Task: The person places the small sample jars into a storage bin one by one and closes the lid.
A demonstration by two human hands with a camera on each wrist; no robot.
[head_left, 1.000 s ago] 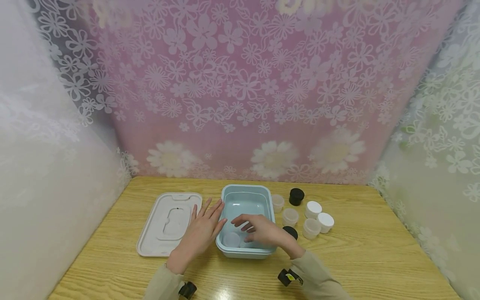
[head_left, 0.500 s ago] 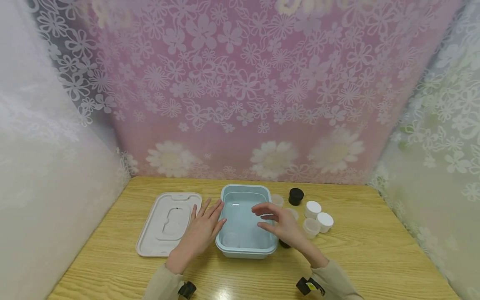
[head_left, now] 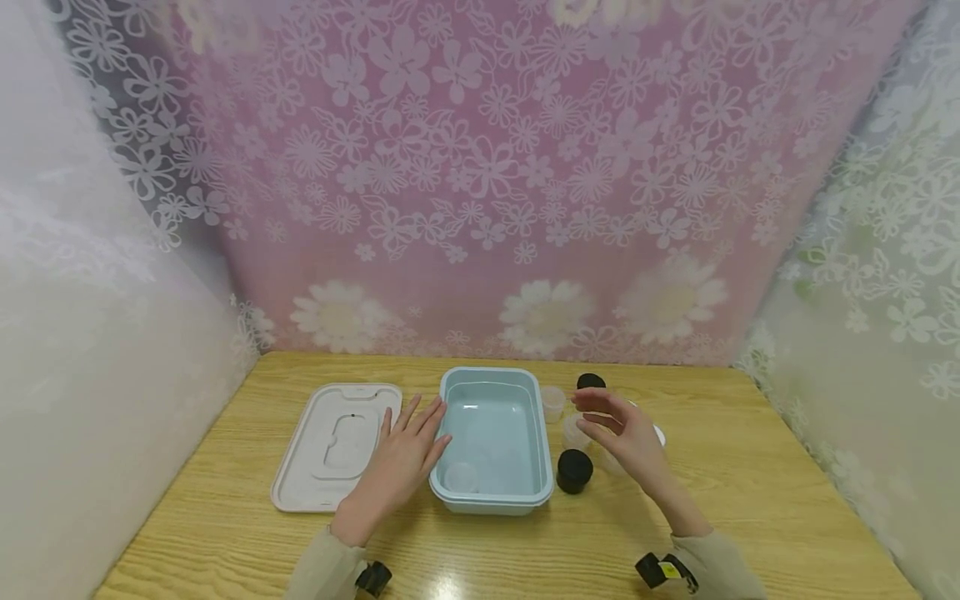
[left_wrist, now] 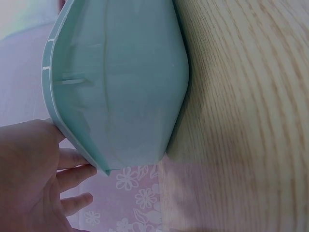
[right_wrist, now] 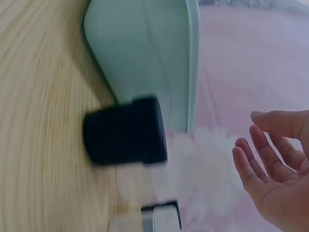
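A light blue plastic tub point(head_left: 547, 450) stands in the middle of the table, with a small translucent jar point(head_left: 461, 478) in its near left corner. My left hand point(head_left: 397, 461) rests against the tub's left rim, fingers spread; the left wrist view shows the fingertips point(left_wrist: 79, 176) right at the rim. Empty and with loosely bent fingers, my right hand point(head_left: 626, 433) hovers over the group of small jars right of the tub. Below it are a black jar point(head_left: 574, 472), also large in the right wrist view, and a translucent jar point(head_left: 575, 434). White-lidded jars are mostly hidden behind this hand.
A white rectangular lid point(head_left: 341, 450) lies left of the tub, partly under my left hand. Another translucent jar point(head_left: 552, 404) stands by the tub's right wall, and a second black jar point(head_left: 591, 381) sits farther back. Flowered curtains point(head_left: 480, 208) enclose the table point(head_left: 750, 483).
My right hand has risen out of the tub and moved right, over the small jars, holding nothing. The translucent jar stays in the tub. My left hand has stayed at the rim.
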